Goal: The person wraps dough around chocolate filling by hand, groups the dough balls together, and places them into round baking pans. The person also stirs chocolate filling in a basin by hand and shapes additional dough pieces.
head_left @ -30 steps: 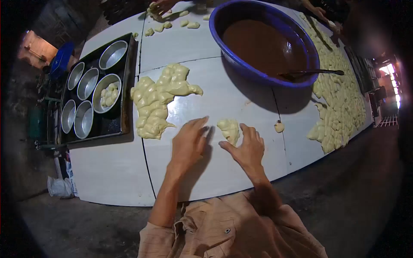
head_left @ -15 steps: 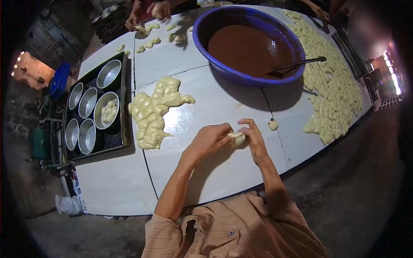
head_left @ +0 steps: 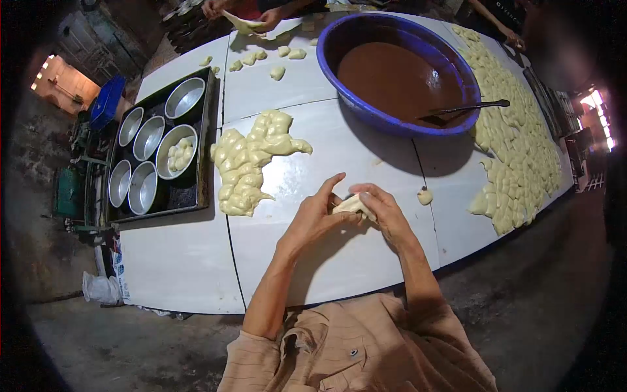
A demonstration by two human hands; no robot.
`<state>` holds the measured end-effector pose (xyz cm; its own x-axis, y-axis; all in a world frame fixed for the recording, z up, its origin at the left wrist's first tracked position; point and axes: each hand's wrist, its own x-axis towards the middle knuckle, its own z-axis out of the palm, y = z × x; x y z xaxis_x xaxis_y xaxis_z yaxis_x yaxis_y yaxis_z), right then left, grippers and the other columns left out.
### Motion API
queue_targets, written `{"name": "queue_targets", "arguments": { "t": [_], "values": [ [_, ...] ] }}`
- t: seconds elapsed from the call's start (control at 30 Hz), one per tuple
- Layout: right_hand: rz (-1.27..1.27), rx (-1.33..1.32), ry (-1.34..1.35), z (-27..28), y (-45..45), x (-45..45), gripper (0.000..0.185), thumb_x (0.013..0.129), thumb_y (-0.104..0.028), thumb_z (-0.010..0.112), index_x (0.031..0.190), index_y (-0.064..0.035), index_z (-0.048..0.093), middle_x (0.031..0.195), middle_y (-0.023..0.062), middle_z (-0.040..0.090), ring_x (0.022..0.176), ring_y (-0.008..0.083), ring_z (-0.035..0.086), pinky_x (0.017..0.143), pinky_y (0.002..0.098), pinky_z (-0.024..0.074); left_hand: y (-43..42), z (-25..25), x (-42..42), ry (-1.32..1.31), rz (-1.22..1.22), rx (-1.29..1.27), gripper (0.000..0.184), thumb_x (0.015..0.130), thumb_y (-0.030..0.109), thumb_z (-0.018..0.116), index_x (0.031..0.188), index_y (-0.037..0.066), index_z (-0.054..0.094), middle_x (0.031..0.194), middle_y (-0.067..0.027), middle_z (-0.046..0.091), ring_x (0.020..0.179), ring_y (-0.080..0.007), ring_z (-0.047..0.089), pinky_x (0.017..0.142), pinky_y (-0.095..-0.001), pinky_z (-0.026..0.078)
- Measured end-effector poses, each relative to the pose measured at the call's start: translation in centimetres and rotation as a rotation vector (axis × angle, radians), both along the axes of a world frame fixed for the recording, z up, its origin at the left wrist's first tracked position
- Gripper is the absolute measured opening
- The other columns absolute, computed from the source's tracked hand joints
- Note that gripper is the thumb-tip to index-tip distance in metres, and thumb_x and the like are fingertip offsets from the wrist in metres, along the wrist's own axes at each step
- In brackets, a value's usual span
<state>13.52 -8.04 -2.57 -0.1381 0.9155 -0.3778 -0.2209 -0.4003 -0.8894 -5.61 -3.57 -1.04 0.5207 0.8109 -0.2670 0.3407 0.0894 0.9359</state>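
Between my two hands, just above the white table, is a small piece of pale dough. My left hand grips its left end, thumb against the near side and index finger raised. From the right, my right hand has its fingers curled over the other end. A small filled dough piece with a dark spot lies to the right of my hands. Left of them spreads a clump of glossy dough pieces. Beyond my hands stands a blue tub of brown filling.
At the left, a dark tray holds several round metal tins; one contains dough balls. A spoon rests in the tub. Many dough pieces cover the right side. Another person's hands stretch dough at the far edge.
My fingers have shifted on the dough, which now looks more drawn out between them. My left index finger has lifted. The far person's hands now hold a stretched dough sheet. The view has shifted slightly.
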Motion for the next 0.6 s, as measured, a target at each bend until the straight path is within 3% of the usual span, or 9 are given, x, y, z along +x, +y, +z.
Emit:
{"name": "queue_targets", "arguments": {
  "t": [0.13,0.17,0.27,0.3,0.37,0.47,0.5,0.53,0.6],
  "values": [
    [0.059,0.010,-0.124,-0.5,0.4,0.2,0.032,0.097,-0.028,0.061,0.114,-0.0012,0.065,0.092,0.0042,0.064,0.078,0.0084,0.061,0.060,0.0206,0.0489,-0.1,-0.2,0.6,0.178,0.006,0.175,0.075,0.083,0.019,0.077,0.148,0.012,0.039,0.091,-0.0142,0.068,0.079,-0.0251,0.065,0.073,-0.0365,0.050],
    [0.041,0.034,-0.158,-0.2,0.4,-0.1,0.032,0.096,-0.027,0.062,0.114,-0.0010,0.065,0.092,0.0045,0.065,0.079,0.0090,0.061,0.060,0.0207,0.0494,-0.3,-1.1,0.8,0.186,0.034,0.330,0.057,0.086,0.017,0.072,0.139,0.013,0.052,0.092,-0.0136,0.068,0.079,-0.0290,0.066,0.072,-0.0383,0.052],
    [-0.020,0.179,-0.353,-1.8,0.5,0.4,0.026,0.091,-0.020,0.068,0.108,0.0004,0.068,0.095,0.0054,0.066,0.083,0.0123,0.064,0.067,0.0251,0.0518,-0.2,-2.5,1.3,0.336,-0.045,0.628,0.039,0.086,0.015,0.068,0.125,0.012,0.064,0.091,-0.0128,0.069,0.079,-0.0312,0.066,0.069,-0.0395,0.052],
    [-0.032,0.247,-0.459,-1.7,0.6,0.3,0.026,0.090,-0.019,0.069,0.107,0.0008,0.068,0.094,0.0054,0.067,0.082,0.0126,0.064,0.068,0.0262,0.0519,-0.6,-1.7,1.7,0.350,-0.003,0.569,0.027,0.085,0.014,0.065,0.111,0.011,0.070,0.091,-0.0110,0.069,0.082,-0.0313,0.067,0.071,-0.0410,0.052],
    [-0.056,0.289,-0.607,-1.0,0.5,0.2,0.023,0.087,-0.015,0.069,0.102,0.0024,0.069,0.086,0.0054,0.067,0.080,0.0146,0.064,0.071,0.0292,0.0518,-0.7,-2.6,2.0,0.361,-0.008,0.636,0.027,0.083,0.013,0.066,0.110,0.011,0.069,0.091,-0.0101,0.069,0.083,-0.0299,0.066,0.072,-0.0410,0.052],
    [-0.013,0.240,-0.531,-2.2,0.2,0.6,0.018,0.086,-0.014,0.069,0.096,0.0012,0.069,0.077,0.0056,0.065,0.073,0.0150,0.064,0.067,0.0288,0.0513,-1.2,-3.9,3.0,0.334,0.004,0.669,0.021,0.083,0.009,0.064,0.103,0.009,0.067,0.095,-0.0095,0.068,0.087,-0.0304,0.065,0.078,-0.0441,0.051],
    [-0.025,0.007,-0.233,-1.0,0.3,0.8,0.011,0.082,-0.008,0.070,0.089,-0.0005,0.068,0.074,0.0061,0.063,0.066,0.0141,0.064,0.060,0.0271,0.0505,-1.6,-3.6,3.4,0.303,0.016,0.672,0.019,0.084,0.008,0.062,0.102,0.007,0.066,0.097,-0.0106,0.068,0.090,-0.0318,0.065,0.081,-0.0457,0.051],
    [-0.006,0.001,-0.071,-0.8,0.0,1.2,0.010,0.081,-0.006,0.070,0.088,-0.0006,0.067,0.073,0.0064,0.063,0.063,0.0135,0.063,0.057,0.0263,0.0497,-1.9,-3.4,3.7,0.270,0.029,0.677,0.016,0.085,0.007,0.061,0.100,0.005,0.064,0.099,-0.0116,0.067,0.094,-0.0332,0.064,0.083,-0.0474,0.050],
    [0.033,-0.012,0.252,-0.6,-0.9,2.6,0.009,0.078,-0.003,0.070,0.086,-0.0006,0.066,0.073,0.0070,0.063,0.059,0.0123,0.061,0.051,0.0249,0.0480,-2.3,-6.0,3.8,0.383,0.023,0.803,0.028,0.087,0.008,0.058,0.115,0.004,0.061,0.120,-0.0144,0.063,0.117,-0.0337,0.058,0.101,-0.0512,0.043]
  ]
}}
